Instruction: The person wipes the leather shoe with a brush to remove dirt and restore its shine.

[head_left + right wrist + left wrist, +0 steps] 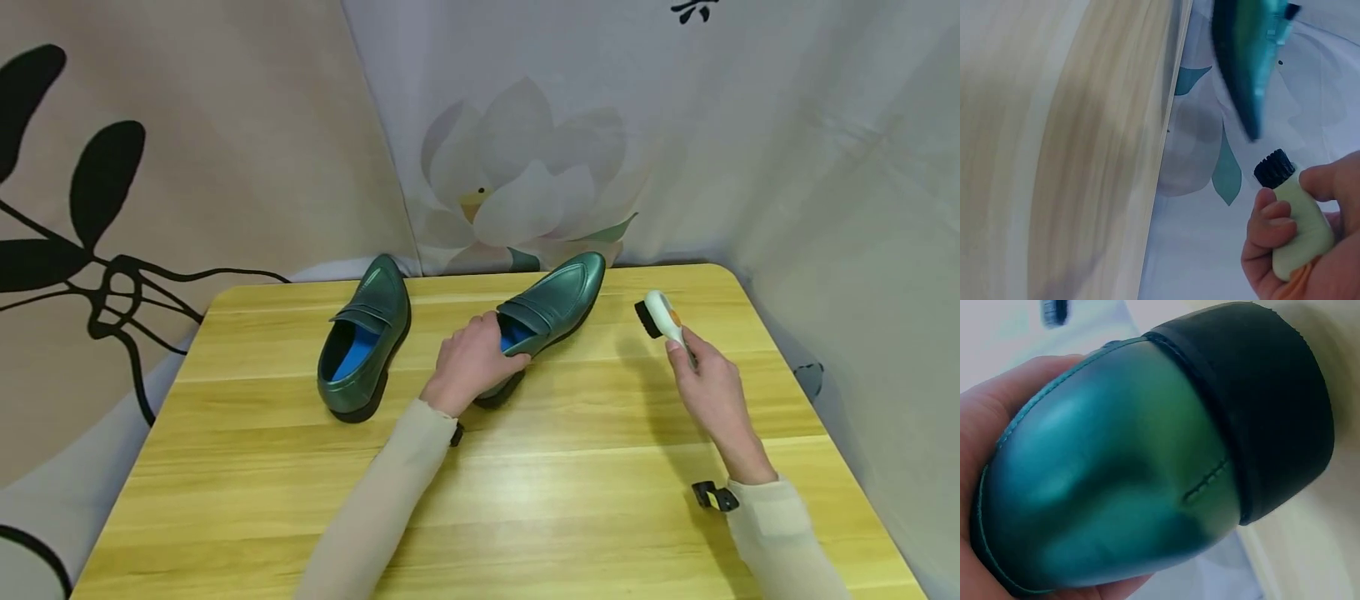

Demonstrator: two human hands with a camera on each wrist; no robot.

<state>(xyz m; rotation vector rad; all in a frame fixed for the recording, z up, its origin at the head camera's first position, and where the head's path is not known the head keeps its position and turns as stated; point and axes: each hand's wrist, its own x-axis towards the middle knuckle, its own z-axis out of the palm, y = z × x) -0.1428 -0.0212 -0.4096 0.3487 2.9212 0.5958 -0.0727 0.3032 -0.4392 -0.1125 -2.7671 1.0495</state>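
My left hand (pixel 480 362) grips a green metallic loafer (pixel 564 293) at its opening, on the heel side. The toe of this loafer points to the far right, and a blue insole shows inside. Its rounded back (pixel 1104 469) and thick black heel (pixel 1272 406) fill much of the left wrist view. Whether the sole touches the table cannot be told. My right hand (pixel 708 383) holds a white-handled brush (pixel 663 315) with black bristles facing left, above the table and apart from the loafer. The matching loafer (pixel 369 333) stands upright to the left, untouched.
The wooden table (pixel 525 500) has its far edge close behind both loafers. A pale curtain (pixel 750 150) with printed flowers and dark leaves hangs behind and around it. A black wrist mount (pixel 715 497) sits by the right sleeve.
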